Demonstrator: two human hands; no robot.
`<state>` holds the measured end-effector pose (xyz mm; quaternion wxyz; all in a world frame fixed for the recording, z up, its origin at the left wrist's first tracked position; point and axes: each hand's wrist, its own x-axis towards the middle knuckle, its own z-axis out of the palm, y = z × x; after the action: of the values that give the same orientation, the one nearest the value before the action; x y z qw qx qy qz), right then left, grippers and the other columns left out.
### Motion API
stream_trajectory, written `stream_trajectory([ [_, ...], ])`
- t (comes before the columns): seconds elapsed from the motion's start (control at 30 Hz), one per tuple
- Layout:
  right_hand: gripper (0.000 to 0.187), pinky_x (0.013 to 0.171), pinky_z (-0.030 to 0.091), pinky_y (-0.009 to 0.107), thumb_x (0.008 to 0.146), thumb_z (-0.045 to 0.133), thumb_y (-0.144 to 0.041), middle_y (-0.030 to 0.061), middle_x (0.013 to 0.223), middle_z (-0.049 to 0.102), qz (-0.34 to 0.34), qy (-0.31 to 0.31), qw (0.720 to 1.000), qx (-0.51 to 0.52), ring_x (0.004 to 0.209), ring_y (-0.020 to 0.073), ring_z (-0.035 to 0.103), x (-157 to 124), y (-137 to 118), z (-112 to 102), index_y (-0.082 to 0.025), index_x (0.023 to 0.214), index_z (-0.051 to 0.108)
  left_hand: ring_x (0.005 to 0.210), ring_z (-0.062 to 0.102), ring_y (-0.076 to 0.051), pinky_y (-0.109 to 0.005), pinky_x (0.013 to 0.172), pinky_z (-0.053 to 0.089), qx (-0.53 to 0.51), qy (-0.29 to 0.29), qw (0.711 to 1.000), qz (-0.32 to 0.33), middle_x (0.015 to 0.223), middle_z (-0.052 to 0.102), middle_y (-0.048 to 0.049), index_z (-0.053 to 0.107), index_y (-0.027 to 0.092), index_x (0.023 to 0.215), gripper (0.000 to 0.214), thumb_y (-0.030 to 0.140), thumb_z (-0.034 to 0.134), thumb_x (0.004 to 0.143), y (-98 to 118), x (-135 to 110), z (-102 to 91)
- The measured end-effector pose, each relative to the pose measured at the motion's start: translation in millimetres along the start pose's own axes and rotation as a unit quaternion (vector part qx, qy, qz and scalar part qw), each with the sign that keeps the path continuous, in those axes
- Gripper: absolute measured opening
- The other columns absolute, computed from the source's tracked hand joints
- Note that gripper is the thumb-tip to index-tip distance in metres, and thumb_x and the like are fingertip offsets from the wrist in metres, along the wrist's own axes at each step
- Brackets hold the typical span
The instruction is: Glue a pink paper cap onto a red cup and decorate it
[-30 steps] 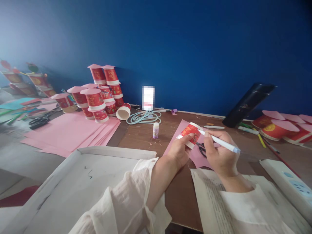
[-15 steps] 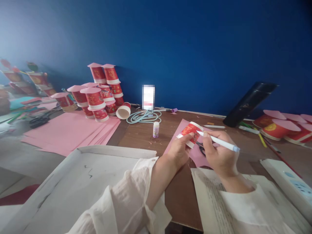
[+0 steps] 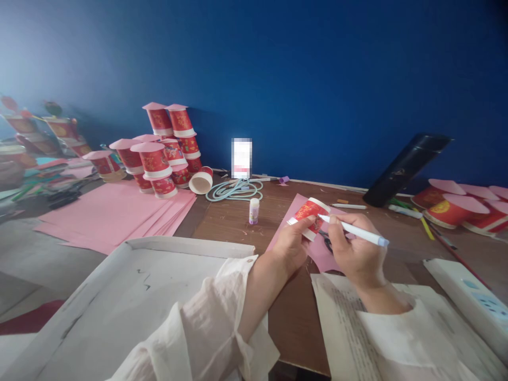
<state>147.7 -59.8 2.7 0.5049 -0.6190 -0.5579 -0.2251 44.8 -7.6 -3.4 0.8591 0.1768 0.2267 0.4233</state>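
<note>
My left hand [image 3: 292,243] grips a red paper cup [image 3: 308,210] with gold print, tilted on its side above the table. Between the thumb and fingers of my right hand [image 3: 359,251] is a white marker [image 3: 363,232], its tip at the cup's printed side. Beneath the cup lies a sheet of pink paper [image 3: 291,214]. Dark-handled scissors [image 3: 326,242] rest on that sheet, partly hidden by my right hand. A small glue stick [image 3: 254,211] with a pale cap stands upright to the left of the cup.
Stacked red cups with pink paper discs [image 3: 153,161] stand at left, behind pink sheets [image 3: 119,211]. A white box lid [image 3: 190,246] lies in front. Right are a black cylinder [image 3: 407,169], more cups [image 3: 456,211], a power strip [image 3: 470,291] and printed papers [image 3: 345,317]. A coiled cable [image 3: 234,190] lies behind.
The marker and my right hand have shifted slightly left along the cup. My left hand and the cup have barely moved.
</note>
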Motion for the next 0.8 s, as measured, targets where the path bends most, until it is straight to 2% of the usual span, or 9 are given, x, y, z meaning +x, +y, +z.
stream_trajectory([
  [0.17,0.014,0.063,0.055,0.032,0.09,0.061,-0.032,0.0056,0.077,0.072,-0.008,0.026,0.999,0.047,0.07,0.0197,0.068,0.8,-1.0,-1.3,-0.02,0.085,0.067,0.087,0.068,-0.019,-0.033,0.097,0.045,-0.016,-0.025,0.999,0.022,0.08,0.07,-0.0045,0.07,0.016,0.08,0.011,0.016,0.078,0.072,-0.1,-1.3,0.0],
  [0.3,0.011,0.07,0.057,0.034,0.091,0.061,-0.028,0.007,0.086,0.074,-0.03,0.016,0.997,0.062,0.079,0.0204,0.07,0.5,-3.2,-0.5,-0.019,0.09,0.067,0.095,0.067,-0.022,-0.034,0.099,0.044,-0.002,-0.038,0.999,0.022,0.082,0.07,-0.0044,0.071,0.017,0.082,0.015,0.018,0.08,0.07,-0.5,-1.3,-0.7],
  [0.53,0.01,0.069,0.057,0.033,0.091,0.061,-0.027,0.0074,0.088,0.074,-0.037,0.002,0.998,0.055,0.078,0.0202,0.071,-1.1,-2.2,1.7,-0.019,0.091,0.067,0.078,0.064,-0.015,-0.031,0.094,0.045,0.007,-0.043,0.999,0.025,0.081,0.069,-0.0042,0.072,0.014,0.082,0.009,0.017,0.076,0.074,0.7,-5.8,2.7],
  [0.8,0.011,0.066,0.056,0.032,0.091,0.061,-0.029,0.0066,0.085,0.074,-0.046,0.001,0.999,0.026,0.074,0.0195,0.07,-1.2,-1.4,3.8,-0.02,0.088,0.067,0.077,0.064,-0.016,-0.029,0.089,0.048,0.01,-0.021,1.0,0.02,0.081,0.07,-0.0048,0.072,0.014,0.08,0.008,0.016,0.076,0.073,1.2,-7.8,4.5],
])
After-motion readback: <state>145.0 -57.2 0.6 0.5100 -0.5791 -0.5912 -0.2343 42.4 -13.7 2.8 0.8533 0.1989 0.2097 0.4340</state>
